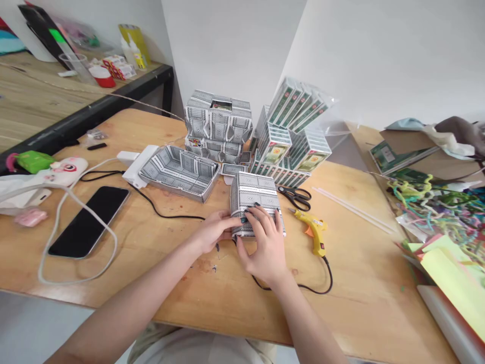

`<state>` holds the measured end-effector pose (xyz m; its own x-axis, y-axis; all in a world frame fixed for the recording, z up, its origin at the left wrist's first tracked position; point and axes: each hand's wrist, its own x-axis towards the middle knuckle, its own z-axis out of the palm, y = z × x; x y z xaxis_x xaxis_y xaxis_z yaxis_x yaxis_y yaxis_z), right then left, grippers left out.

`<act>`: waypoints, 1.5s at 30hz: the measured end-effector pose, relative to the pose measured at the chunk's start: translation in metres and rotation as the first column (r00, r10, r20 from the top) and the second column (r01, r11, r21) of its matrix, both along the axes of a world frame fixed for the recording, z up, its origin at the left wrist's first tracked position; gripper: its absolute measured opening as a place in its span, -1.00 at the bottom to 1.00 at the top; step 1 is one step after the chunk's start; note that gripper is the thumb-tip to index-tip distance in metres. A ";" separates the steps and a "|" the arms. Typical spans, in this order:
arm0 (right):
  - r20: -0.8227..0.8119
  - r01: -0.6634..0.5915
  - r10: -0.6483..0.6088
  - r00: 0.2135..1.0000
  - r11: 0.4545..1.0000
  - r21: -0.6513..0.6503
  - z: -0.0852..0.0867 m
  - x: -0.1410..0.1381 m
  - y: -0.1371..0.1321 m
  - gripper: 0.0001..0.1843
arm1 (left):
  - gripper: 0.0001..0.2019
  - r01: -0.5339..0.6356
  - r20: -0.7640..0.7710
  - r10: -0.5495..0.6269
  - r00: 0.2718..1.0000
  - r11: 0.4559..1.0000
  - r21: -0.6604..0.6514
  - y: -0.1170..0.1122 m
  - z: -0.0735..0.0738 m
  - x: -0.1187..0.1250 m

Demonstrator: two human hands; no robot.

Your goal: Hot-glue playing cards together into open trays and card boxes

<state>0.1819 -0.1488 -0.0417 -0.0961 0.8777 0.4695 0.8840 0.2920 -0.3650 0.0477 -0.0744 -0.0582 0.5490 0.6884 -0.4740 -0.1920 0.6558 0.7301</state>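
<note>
On the desk, a left hand pinches the near-left corner of a playing-card box; the right hand's slightly spread fingers clasp its top and near edge.

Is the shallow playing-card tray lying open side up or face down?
Open side up: the playing-card tray shows its inner floor and raised walls.

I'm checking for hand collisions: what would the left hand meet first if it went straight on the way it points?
The left hand touches the boxy grey patterned card piece; straight on, it would likely meet the right hand first, though depth is unclear.
</note>
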 end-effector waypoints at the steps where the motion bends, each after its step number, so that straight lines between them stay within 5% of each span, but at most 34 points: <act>1: -0.002 0.009 -0.009 1.000 1.000 -0.009 0.000 -0.001 0.000 -0.49 | -0.67 -0.001 -0.002 0.001 1.000 1.000 0.001 0.000 0.000 0.000; 17: 0.002 0.064 -0.064 0.998 0.998 -0.007 -0.007 -0.011 -0.001 -0.36 | -0.69 -0.066 -0.012 0.067 0.998 0.998 0.018 -0.005 0.006 0.002; 45: -0.024 0.167 -0.167 0.986 0.986 0.014 -0.018 -0.017 0.003 -0.49 | -0.66 -0.067 0.010 0.066 0.998 0.996 0.053 -0.004 0.000 0.003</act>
